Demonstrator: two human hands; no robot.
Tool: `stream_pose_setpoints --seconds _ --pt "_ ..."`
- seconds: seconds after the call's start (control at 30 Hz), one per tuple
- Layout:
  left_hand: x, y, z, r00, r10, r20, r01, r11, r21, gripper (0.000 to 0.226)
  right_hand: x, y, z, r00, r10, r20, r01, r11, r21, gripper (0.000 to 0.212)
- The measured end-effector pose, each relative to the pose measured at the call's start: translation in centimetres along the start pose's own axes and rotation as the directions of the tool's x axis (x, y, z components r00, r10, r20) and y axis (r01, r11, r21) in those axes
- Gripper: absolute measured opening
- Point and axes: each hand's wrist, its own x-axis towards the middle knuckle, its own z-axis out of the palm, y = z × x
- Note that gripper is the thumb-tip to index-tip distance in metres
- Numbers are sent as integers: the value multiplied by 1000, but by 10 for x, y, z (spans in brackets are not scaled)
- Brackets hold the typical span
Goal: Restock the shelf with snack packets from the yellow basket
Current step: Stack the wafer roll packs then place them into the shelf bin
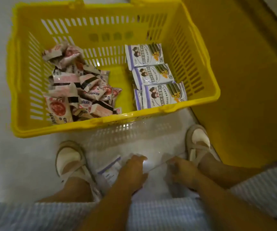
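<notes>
A pale, smooth floor [1, 155] fills the frame beneath a person crouched over a yellow basket [51, 129], a rigid plastic shopping carrier with slotted walls and a rolled rim, set beside a flat mustard-yellow surface [251, 80] at the right that may be the foot of a display; no shelf is in view. Judging by its contents, restocking has a long way to go. A loose heap of small pink-and-white snack packets [79, 90], crinkled and glossy with dark bands, lies along the basket's left side, while a neat overlapping row of flat purple-and-white packets [157, 80], printed with cartoon figures and green rolls, runs along its right. Nearer the camera, between two pale strapped sandals [69, 157], sits a clear slotted plastic crate [134, 135], its walls catching the light. The left hand [132, 170] and the right hand [182, 172] both reach down at the crate's near edge with fingers bent, but blur and glare make it impossible to tell whether either is clamped on the rim, on a packet, or on nothing. Just left of the left hand lies a single purple-and-white packet [108, 172], soft-edged in the blur, apparently out of the basket but not yet shelved.
</notes>
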Motion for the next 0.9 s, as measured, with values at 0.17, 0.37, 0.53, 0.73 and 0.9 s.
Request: stream_pose_setpoints --seconds 0.17,0.37,0.53,0.73,0.9 --pt "2 -20 -23 964 -51 -260 87 988 130 45 21 -8 21 997 -63 35 56 982 180 62" --pt "-7 -62 -49 951 -233 -202 206 968 -145 32 38 -35 41 993 -104 58 84 958 273 54" --pt "-8 -71 -54 967 -255 -15 250 956 -150 38 39 -45 38 987 -145 73 116 946 303 58" --pt "1 -38 -84 979 -193 62 200 969 -143 32 32 -56 24 971 -208 122 164 941 297 63" --pt "-5 21 -133 998 -22 64 29 994 -110 33 2 -77 -17 948 -294 121 231 898 375 28"
